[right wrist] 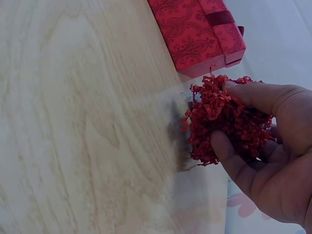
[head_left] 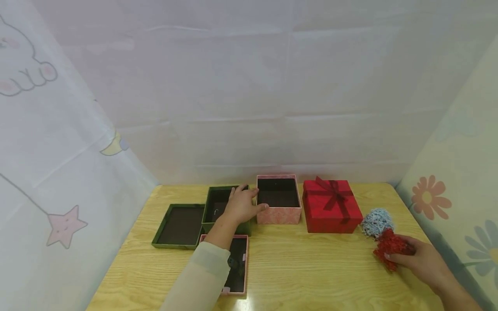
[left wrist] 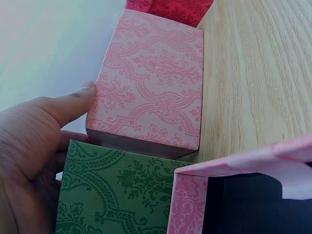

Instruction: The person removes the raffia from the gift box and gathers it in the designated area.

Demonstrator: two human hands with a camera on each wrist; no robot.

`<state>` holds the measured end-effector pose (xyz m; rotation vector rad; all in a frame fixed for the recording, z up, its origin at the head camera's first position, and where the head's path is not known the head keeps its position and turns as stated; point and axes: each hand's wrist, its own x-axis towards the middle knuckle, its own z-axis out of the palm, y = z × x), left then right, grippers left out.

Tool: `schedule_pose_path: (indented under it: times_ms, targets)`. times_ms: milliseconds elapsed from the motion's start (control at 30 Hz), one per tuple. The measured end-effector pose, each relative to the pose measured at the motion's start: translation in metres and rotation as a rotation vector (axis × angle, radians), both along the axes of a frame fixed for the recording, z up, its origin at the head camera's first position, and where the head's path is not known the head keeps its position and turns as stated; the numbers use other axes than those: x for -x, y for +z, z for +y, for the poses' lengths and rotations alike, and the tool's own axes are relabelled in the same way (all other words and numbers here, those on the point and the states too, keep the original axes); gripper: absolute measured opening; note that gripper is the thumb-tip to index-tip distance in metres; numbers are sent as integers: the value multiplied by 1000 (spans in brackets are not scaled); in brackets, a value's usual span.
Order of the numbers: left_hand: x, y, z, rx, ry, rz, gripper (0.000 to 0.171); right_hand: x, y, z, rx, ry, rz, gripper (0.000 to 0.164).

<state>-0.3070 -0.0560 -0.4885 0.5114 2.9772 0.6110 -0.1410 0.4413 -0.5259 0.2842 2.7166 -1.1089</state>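
Note:
My right hand [head_left: 422,261] pinches a tuft of red crinkled shredded paper [right wrist: 222,119] between thumb and fingers, just above the table at the right. Behind that tuft lies a pale blue bundle of shredded paper [head_left: 377,222]. My left hand [head_left: 243,205] is over the right side of an open green box [head_left: 210,225], its thumb touching the rim of the open pink box [left wrist: 151,78] alongside. That thumb is nearly straight; in the left wrist view the other fingers are partly hidden behind the boxes.
A closed red gift box [head_left: 330,211] with a dark red ribbon stands right of the pink box. Left of the green box lies a green lid [head_left: 180,226], inside up. A pink lid [head_left: 246,259] lies below my left forearm. Fabric hangs around the wooden table [head_left: 303,268].

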Motion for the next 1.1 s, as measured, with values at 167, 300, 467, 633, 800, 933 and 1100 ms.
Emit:
schedule_pose_path:
  times_ms: [167,300,467,633,800,933,1100]
  targets:
    - [0,0,1,-4,-1,9,74,3,-14,4,-96,1,35,92]
    - [-2,1,2,-5,4,8,73,5,-22,5,-124,10,40,94]
    - [-3,3,3,4,5,26,73,6,-26,4,-148,16,22,98]
    - [-7,8,6,-6,-17,80,73,7,-24,2,-176,23,16,101]
    - [-10,10,12,-63,-45,129,72,6,-20,1,-199,32,24,104]
    - [-14,11,17,-74,-67,141,71,6,-16,-1,-190,38,38,107]
    - [-18,13,26,-94,-97,137,70,4,-8,-3,-168,35,63,108]
